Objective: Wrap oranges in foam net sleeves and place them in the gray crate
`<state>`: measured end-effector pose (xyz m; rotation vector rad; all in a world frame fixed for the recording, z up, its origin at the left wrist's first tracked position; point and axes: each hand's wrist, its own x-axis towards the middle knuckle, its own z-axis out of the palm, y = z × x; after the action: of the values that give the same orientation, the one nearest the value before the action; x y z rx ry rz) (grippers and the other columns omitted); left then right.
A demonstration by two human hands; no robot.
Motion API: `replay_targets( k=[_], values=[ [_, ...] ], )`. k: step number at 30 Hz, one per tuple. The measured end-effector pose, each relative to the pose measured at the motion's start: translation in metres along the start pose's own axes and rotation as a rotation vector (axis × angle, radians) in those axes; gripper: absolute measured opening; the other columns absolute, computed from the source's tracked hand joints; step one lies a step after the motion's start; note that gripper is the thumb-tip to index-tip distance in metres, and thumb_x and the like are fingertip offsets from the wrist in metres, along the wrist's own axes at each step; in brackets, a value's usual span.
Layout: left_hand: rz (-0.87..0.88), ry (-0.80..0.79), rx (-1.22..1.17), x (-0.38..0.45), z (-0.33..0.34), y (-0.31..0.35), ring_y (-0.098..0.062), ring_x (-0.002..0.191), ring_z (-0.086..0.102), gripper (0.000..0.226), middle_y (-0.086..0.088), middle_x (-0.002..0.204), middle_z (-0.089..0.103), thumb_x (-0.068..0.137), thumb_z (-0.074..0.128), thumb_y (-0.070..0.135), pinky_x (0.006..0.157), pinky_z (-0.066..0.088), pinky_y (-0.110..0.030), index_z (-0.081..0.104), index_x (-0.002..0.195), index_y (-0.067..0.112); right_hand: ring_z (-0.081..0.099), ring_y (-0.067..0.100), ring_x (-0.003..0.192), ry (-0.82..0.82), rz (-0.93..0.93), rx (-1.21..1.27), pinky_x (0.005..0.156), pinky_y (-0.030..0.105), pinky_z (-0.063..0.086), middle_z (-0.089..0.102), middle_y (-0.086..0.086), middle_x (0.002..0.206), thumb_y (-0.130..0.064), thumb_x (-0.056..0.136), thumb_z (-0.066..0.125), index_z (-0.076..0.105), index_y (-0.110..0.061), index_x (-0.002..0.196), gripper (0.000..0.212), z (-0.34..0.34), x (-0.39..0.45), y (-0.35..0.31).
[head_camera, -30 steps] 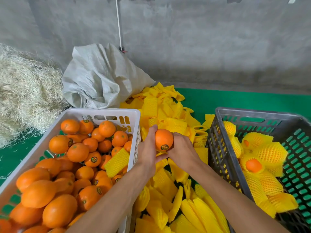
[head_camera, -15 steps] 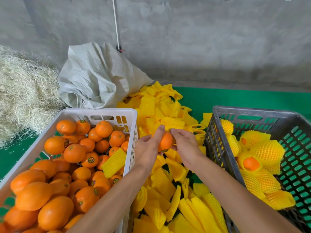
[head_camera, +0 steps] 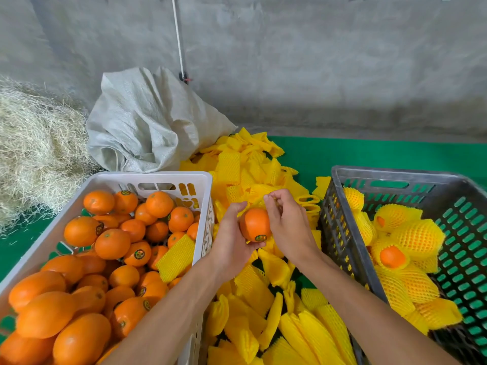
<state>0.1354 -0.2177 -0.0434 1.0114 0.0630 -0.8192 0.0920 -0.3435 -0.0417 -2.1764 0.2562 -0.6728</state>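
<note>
My left hand [head_camera: 232, 233] grips a bare orange [head_camera: 255, 224] with a round sticker, above the pile of yellow foam net sleeves [head_camera: 263, 306] between the two crates. My right hand [head_camera: 287, 222] is curled just right of the orange and pinches the edge of a yellow sleeve [head_camera: 259, 202] behind the fruit. The gray crate [head_camera: 340, 233] on the right holds several sleeved oranges [head_camera: 419, 237]. The white crate [head_camera: 203, 180] on the left is full of bare oranges [head_camera: 113, 243].
One flat yellow sleeve [head_camera: 175, 258] lies on the oranges in the white crate. A grey woven sack [head_camera: 147, 122] and a heap of straw [head_camera: 34, 151] sit at the back left. A concrete wall stands behind, with green matting [head_camera: 369, 154] on the floor.
The orange has turned in my left hand so its sticker faces down. My right hand has lifted from the pile, pinching a sleeve edge behind the fruit.
</note>
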Motion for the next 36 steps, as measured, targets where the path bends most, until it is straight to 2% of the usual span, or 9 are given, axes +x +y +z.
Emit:
replay_targets(
  k=[5, 9, 13, 18, 21, 23, 26, 32, 36],
  values=[
    [0.006, -0.169, -0.025, 0.001, -0.006, -0.004, -0.021, 0.100, 0.068, 0.039, -0.015, 0.120, 0.070, 0.086, 0.077, 0.021, 0.088, 0.058, -0.035, 0.071, 0.122, 0.008, 0.052, 0.005, 0.065, 0.026, 0.017, 0.083, 0.058, 0.019, 0.038, 0.056, -0.011, 0.075, -0.032, 0.105, 0.056, 0.064, -0.014, 0.106, 0.020, -0.010, 0.008, 0.006],
    [0.041, 0.057, 0.180, 0.000, -0.005, 0.000, -0.024, 0.109, 0.069, 0.080, -0.011, 0.122, 0.072, 0.070, 0.087, 0.055, 0.080, 0.058, -0.036, 0.061, 0.135, 0.016, 0.054, -0.003, 0.076, 0.079, -0.132, 0.010, 0.065, 0.009, 0.039, 0.054, -0.020, 0.084, -0.027, 0.105, 0.058, 0.066, -0.012, 0.109, 0.017, -0.013, 0.006, -0.001],
    [0.119, 0.242, 0.419, -0.001, -0.003, -0.003, -0.027, 0.097, 0.066, 0.120, -0.012, 0.112, 0.070, 0.052, 0.078, 0.081, 0.077, 0.054, -0.041, 0.047, 0.142, 0.008, 0.051, -0.009, 0.083, 0.096, -0.314, -0.058, 0.070, 0.005, 0.038, 0.050, -0.015, 0.093, -0.017, 0.104, 0.060, 0.065, -0.007, 0.109, 0.012, -0.008, -0.001, -0.008],
    [0.145, 0.117, 0.157, 0.001, -0.001, -0.010, -0.028, 0.100, 0.069, 0.082, -0.012, 0.121, 0.070, 0.082, 0.071, 0.071, 0.081, 0.054, -0.039, 0.048, 0.144, 0.024, 0.049, -0.003, 0.080, 0.024, -0.215, -0.188, 0.065, 0.014, 0.040, 0.048, -0.015, 0.095, -0.041, 0.104, 0.054, 0.063, -0.018, 0.109, 0.024, -0.009, 0.000, -0.004],
    [0.109, 0.078, 0.059, 0.003, -0.004, -0.009, -0.027, 0.089, 0.064, 0.061, -0.016, 0.121, 0.067, 0.093, 0.064, 0.060, 0.070, 0.056, -0.033, 0.058, 0.138, 0.019, 0.055, 0.006, 0.085, -0.052, -0.147, -0.253, 0.071, 0.031, 0.052, 0.053, -0.008, 0.100, -0.042, 0.104, 0.054, 0.067, -0.018, 0.110, 0.028, -0.011, 0.002, 0.003],
    [0.109, 0.058, 0.034, 0.003, -0.005, -0.010, -0.026, 0.083, 0.061, 0.060, -0.018, 0.115, 0.065, 0.091, 0.074, 0.049, 0.068, 0.054, -0.032, 0.060, 0.136, 0.012, 0.056, 0.014, 0.086, -0.057, -0.138, -0.233, 0.076, 0.038, 0.052, 0.055, -0.002, 0.097, -0.031, 0.105, 0.056, 0.070, -0.013, 0.108, 0.023, -0.014, 0.007, 0.008],
    [0.124, 0.107, 0.075, 0.002, -0.005, -0.013, -0.026, 0.079, 0.064, 0.084, -0.019, 0.117, 0.066, 0.073, 0.087, 0.033, 0.068, 0.055, -0.032, 0.048, 0.143, 0.007, 0.053, 0.012, 0.083, -0.116, -0.134, -0.219, 0.075, 0.033, 0.047, 0.055, -0.001, 0.093, -0.023, 0.105, 0.057, 0.072, -0.010, 0.105, 0.020, -0.020, 0.011, 0.013],
    [0.109, 0.367, 0.427, 0.001, -0.005, -0.009, -0.022, 0.088, 0.069, 0.081, 0.002, 0.105, 0.062, 0.074, 0.080, 0.054, 0.065, 0.065, -0.037, 0.043, 0.138, 0.021, 0.050, 0.016, 0.076, -0.113, -0.267, -0.258, 0.066, 0.033, 0.044, 0.052, 0.000, 0.091, -0.022, 0.106, 0.055, 0.065, -0.008, 0.096, 0.019, -0.028, 0.010, 0.003],
    [0.232, 0.406, 0.559, -0.005, -0.003, -0.013, -0.012, 0.076, 0.063, 0.078, 0.006, 0.091, 0.065, 0.053, 0.066, 0.076, 0.061, 0.054, -0.031, 0.055, 0.113, 0.028, 0.054, 0.019, 0.071, -0.032, -0.468, -0.347, 0.055, 0.032, 0.050, 0.054, 0.004, 0.091, -0.014, 0.100, 0.064, 0.066, -0.004, 0.094, 0.012, -0.028, 0.003, -0.010]
  ],
)
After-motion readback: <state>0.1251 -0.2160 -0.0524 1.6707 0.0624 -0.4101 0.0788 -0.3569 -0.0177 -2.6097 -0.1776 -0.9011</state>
